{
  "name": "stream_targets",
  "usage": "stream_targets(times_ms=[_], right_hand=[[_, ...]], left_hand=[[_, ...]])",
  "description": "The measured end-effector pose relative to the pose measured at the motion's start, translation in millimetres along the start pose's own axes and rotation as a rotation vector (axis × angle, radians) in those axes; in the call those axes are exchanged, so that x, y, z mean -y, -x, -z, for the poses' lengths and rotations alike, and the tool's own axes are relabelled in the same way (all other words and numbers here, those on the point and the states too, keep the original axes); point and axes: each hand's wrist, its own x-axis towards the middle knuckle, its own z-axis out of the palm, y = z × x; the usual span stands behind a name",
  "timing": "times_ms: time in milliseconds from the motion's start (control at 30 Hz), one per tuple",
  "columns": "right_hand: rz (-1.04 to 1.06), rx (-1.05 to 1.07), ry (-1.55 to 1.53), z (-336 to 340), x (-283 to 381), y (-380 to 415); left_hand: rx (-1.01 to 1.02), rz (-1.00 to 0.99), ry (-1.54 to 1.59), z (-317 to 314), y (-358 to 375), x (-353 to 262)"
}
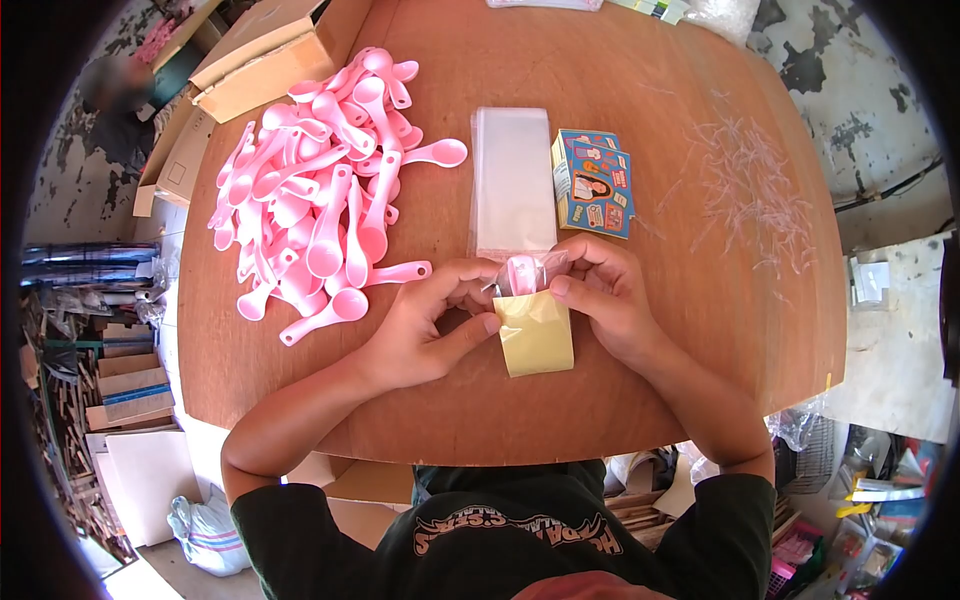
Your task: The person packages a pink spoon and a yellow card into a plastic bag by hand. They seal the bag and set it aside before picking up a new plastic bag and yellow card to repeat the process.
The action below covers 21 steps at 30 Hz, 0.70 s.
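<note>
Left of the yellow card (537, 345), its edge is held by the left hand (425, 325); at its top, the pink spoon (523, 273), probably light and rigid, is wrapped in likely slippery clear film (551, 270), best pinched by its corners; at right, the film is pinched by the right hand (612, 300).

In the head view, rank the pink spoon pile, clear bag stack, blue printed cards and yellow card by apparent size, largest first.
1. Pink spoon pile
2. Clear bag stack
Not ranked: blue printed cards and yellow card; they look too close in size.
</note>
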Motion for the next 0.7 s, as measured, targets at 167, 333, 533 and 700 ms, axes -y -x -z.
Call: stream_targets(times_ms=[167,333,533,700], right_hand=[[0.064,-0.068,0.069,1.8,-3.6,-0.6],[0.032,-0.044,0.022,-3.2,2.6,-1.0],[0.033,-0.029,0.066,-2.1,1.3,-1.1],[0.041,-0.026,0.063,-0.5,1.0,-1.4]], left_hand=[[-0.073,0.069,0.221,-0.5,-0.6,-3.3],[-0.124,0.098,0.254,1.9,-1.2,-3.1],[-0.122,0.113,0.259,5.5,-1.2,-3.1],[-0.096,0.107,0.270,5.2,-1.2,0.0]])
